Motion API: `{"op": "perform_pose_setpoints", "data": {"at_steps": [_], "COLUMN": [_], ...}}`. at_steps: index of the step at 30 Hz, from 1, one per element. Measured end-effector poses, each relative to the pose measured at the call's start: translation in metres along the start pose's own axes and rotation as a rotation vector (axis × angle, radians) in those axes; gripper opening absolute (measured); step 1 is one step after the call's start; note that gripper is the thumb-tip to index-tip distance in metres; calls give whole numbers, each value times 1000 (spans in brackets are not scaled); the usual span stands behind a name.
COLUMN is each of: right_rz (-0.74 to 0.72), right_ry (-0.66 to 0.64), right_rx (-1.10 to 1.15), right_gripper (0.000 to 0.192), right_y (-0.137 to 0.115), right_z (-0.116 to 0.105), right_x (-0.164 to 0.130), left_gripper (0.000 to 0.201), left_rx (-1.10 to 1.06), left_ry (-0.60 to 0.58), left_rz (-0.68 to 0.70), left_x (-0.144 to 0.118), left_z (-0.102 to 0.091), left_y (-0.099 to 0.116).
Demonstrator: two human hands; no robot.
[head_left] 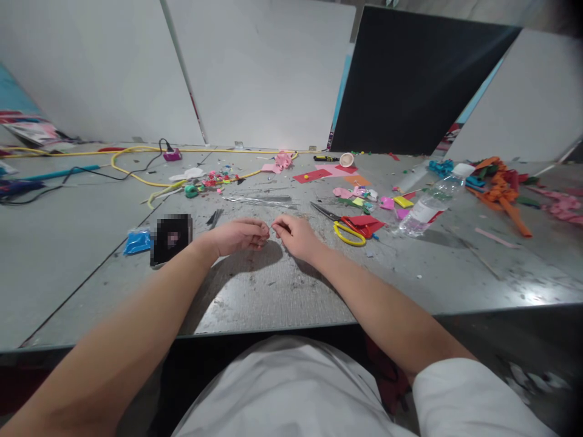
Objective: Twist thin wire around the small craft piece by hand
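My left hand (241,235) and my right hand (295,235) meet fingertip to fingertip above the grey table (268,306). The fingers of both are pinched together, and whatever lies between them is too small to make out. Just beyond the hands is a bundle of thin wires (262,199). To the right of my right hand lie scissors (350,233) with red and yellow handles, the blades pointing away to the left. A dark phone-like device (171,240) and a blue packet (137,242) are left of my left hand.
A clear plastic bottle (428,206) stands tilted-looking at the right, near orange crepe strips (498,188). Red paper pieces (312,176) and a tape roll (347,159) lie at the back. A yellow cable (116,167) crosses the left side. White panels (264,73) close off the far edge.
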State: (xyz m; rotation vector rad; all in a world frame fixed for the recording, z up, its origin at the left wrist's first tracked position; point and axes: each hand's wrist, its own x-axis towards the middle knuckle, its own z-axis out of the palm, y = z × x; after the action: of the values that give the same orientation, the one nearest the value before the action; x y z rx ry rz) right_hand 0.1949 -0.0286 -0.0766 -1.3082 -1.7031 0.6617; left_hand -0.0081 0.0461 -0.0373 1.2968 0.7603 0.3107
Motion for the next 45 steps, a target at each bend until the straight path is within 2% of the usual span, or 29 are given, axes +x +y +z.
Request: {"op": "perform_pose_setpoints", "data": {"at_steps": [7, 15, 23, 27, 37, 45], "right_rz": [-98, -75, -75, -77, -79, -93], "right_ry": [15, -6, 15, 17, 23, 14], "right_rx": [-21, -11, -43, -43, -42, -33], "right_gripper": [16, 17, 15, 15, 17, 16], "right_y": [0, -4, -4, -5, -8, -5], "right_z": [1, 1, 0, -1, -2, 0], "right_x": [0, -2, -1, -1, -2, -3], "left_gripper": [27, 17, 27, 26, 27, 27], "left_rx": [28, 125, 53, 7, -1, -30], "left_ry": [-78, -43, -73, -32, 4, -35], "left_rz": [43, 159, 53, 20, 41, 34], "left_x": [-2, -3, -5, -3, -2, -2], "left_z": [0, 6, 6, 2, 2, 2], "left_y": [1, 4, 4, 3, 5, 3]}}
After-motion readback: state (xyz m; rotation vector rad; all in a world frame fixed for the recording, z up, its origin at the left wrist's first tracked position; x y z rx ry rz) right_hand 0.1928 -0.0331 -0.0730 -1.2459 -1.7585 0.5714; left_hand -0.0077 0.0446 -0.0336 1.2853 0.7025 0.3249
